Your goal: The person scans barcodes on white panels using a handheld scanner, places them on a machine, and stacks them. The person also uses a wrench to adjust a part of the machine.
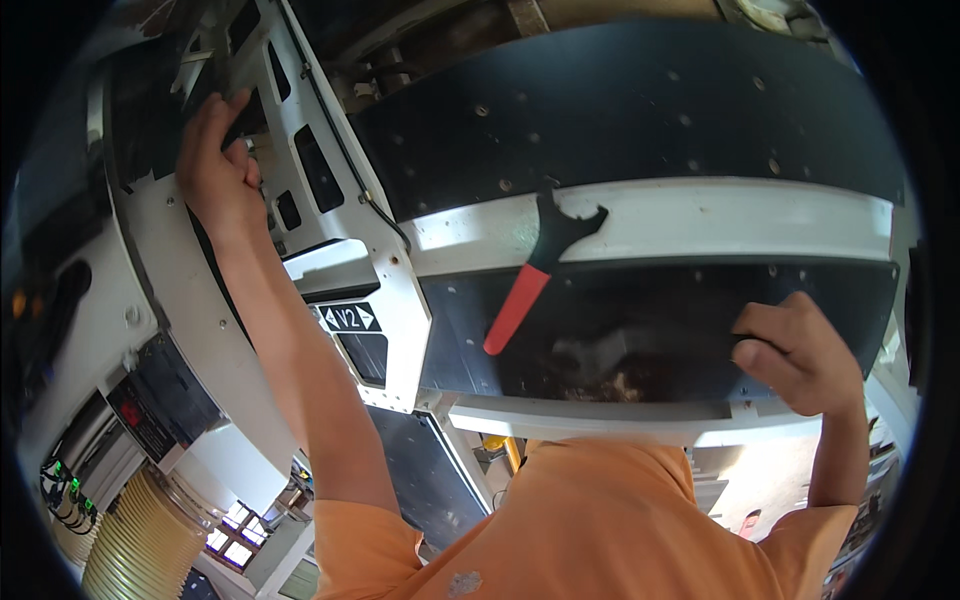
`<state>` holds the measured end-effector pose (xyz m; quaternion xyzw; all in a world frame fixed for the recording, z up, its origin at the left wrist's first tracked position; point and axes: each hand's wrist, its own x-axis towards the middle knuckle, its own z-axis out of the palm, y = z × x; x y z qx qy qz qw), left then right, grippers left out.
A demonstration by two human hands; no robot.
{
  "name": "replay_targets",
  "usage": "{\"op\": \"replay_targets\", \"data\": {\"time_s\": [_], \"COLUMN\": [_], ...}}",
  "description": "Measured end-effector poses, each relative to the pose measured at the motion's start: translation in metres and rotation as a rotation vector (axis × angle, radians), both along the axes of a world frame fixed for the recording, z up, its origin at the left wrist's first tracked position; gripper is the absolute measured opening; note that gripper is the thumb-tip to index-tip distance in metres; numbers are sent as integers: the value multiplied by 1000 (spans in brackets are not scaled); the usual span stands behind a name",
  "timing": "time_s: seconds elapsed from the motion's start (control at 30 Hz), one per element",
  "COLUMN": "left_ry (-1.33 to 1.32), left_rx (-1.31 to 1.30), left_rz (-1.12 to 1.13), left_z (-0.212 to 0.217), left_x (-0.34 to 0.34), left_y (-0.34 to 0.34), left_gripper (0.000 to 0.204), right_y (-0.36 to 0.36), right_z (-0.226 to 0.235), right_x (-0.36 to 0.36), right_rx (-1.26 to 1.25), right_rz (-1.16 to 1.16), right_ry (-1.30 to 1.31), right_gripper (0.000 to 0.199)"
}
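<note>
presently, the left hand (pixel 225 190), fingers half-curled, is beside the white frame (pixel 405 300); the right hand (pixel 800 355), loosely curled, is over the black panel (pixel 640 320); whether either holds anything cannot be told. the red-handled spanner (pixel 537 268) lies across panel and white strip (pixel 750 215); a knock could dislodge it.

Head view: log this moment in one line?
Left hand: beside white slotted plate; right hand: curled, over lower black panel; red-handled spanner: across white strip
</note>
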<state>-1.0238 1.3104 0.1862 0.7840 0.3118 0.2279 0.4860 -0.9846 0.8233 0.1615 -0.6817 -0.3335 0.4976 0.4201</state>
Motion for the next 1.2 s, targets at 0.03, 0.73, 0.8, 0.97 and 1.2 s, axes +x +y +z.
{"op": "replay_targets", "data": {"time_s": [0.03,0.73,0.8,0.97,1.2], "left_ry": [-29,-317,-315,-350,-297], "left_rx": [-4,-206,-168,-101,32], "left_rz": [-20,-16,10,29,47], "left_z": [1,9,10,8,6], "left_x": [7,38,39,35,20], "left_y": [6,8,-1,-25,-24], "left_gripper": [43,34,34,47,50], "right_y": [6,271,271,293,314], "right_z": [-1,-16,-18,-17,-4], "right_x": [12,114,124,154,190], "right_rx": [25,861,893,950,813], "right_rz": [-65,-474,-454,-473,-568], "right_ry": [144,491,452,366,291], "right_gripper": [25,36,35,27,21]}}
